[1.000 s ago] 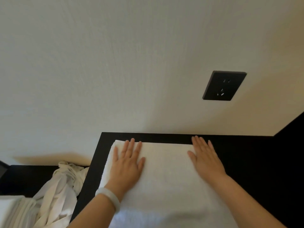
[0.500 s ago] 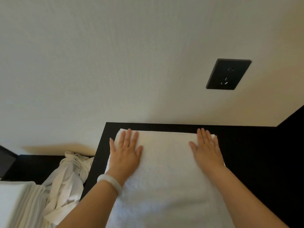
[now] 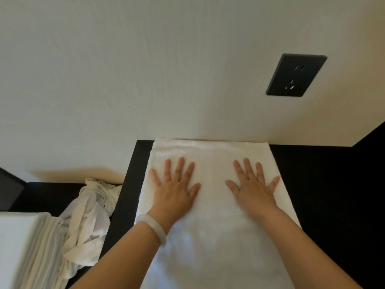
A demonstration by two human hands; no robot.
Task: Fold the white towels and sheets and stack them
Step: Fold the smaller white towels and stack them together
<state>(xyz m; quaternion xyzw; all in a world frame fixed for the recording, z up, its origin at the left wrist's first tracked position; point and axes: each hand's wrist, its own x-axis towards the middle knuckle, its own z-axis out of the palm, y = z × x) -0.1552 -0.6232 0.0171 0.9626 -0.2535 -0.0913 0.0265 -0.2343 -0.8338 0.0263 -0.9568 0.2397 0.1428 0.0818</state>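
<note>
- The left hand (image 3: 176,191), fingers spread wide, presses flat on the white terry towel (image 3: 210,226).
- The right hand (image 3: 255,189) lies equally splayed, at three o'clock from it.
- The towel covers the black tabletop (image 3: 325,184); crumpled white sheets (image 3: 87,217) sit at nine o'clock.

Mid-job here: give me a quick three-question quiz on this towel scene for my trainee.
1. True or false: both hands lie flat, fingers spread, on the white towel.
2. Which wrist wears the pale bracelet? A) left B) right
3. Fill in: the crumpled white sheet lies to the ____ of the towel.

Key
1. True: the left hand and the right hand press palm-down on it.
2. A
3. left, beside the folded stack on the lower surface.
</note>
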